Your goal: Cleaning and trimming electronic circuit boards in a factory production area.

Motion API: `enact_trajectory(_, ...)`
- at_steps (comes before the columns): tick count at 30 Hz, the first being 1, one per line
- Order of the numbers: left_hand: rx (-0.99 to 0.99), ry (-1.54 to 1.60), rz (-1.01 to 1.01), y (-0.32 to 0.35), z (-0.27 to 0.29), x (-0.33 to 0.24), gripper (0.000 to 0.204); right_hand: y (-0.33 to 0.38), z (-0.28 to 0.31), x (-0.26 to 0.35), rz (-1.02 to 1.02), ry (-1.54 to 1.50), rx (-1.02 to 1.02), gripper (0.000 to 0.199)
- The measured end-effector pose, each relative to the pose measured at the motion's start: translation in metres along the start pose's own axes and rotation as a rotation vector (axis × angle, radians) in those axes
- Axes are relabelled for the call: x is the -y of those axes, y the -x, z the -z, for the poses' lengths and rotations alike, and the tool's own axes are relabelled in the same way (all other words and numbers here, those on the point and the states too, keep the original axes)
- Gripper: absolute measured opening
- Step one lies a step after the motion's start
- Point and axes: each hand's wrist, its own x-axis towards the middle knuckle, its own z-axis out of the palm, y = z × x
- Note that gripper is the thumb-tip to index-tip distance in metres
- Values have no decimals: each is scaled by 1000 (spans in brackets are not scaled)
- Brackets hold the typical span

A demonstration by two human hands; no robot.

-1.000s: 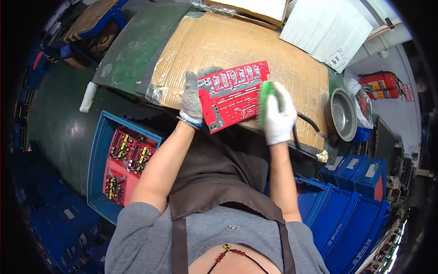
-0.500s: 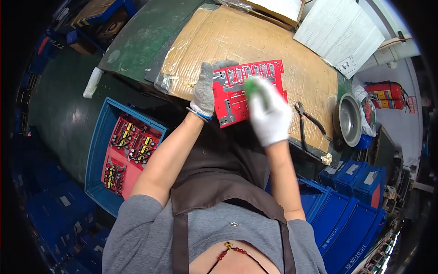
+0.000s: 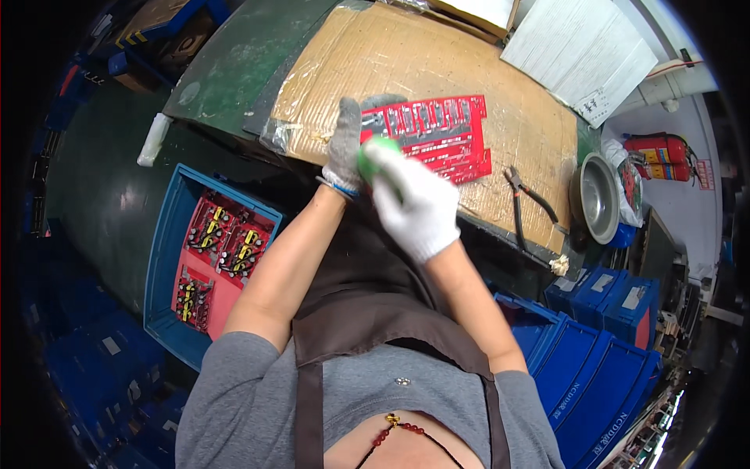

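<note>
A red circuit board (image 3: 462, 142) with grey metallic tracks is tilted above the cardboard. My left hand (image 3: 344, 148), in a grey glove, grips its left edge, thumb on the near side and fingers partly hidden behind. My right hand (image 3: 419, 205), in a white glove, is closed around a green object (image 3: 381, 155) held against or just over the board's lower left part. That object is smeared by motion, so its exact kind is unclear. Black-and-orange pliers (image 3: 516, 195) lie to the right of the board.
Cardboard (image 3: 531, 129) covers the green bench (image 3: 226, 74). A metal bowl (image 3: 600, 199) stands at the right, near a red fire extinguisher (image 3: 660, 148). At lower left, a blue crate (image 3: 160, 258) holds several red boards (image 3: 209, 223) with components. Blue bins (image 3: 598, 391) stand at lower right.
My right hand has swept left and toward me with the green object, from the board's middle to its lower left. The board has tilted flatter in my left hand.
</note>
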Motion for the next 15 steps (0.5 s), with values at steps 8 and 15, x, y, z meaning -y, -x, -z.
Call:
enact_trajectory(8,65,74,66,-2,15,-2,123,-34,-20,-6,26,25,-30,27)
enact_trajectory(15,85,-76,75,-2,7,-7,112,-79,8,-79,-129,153,-220,26)
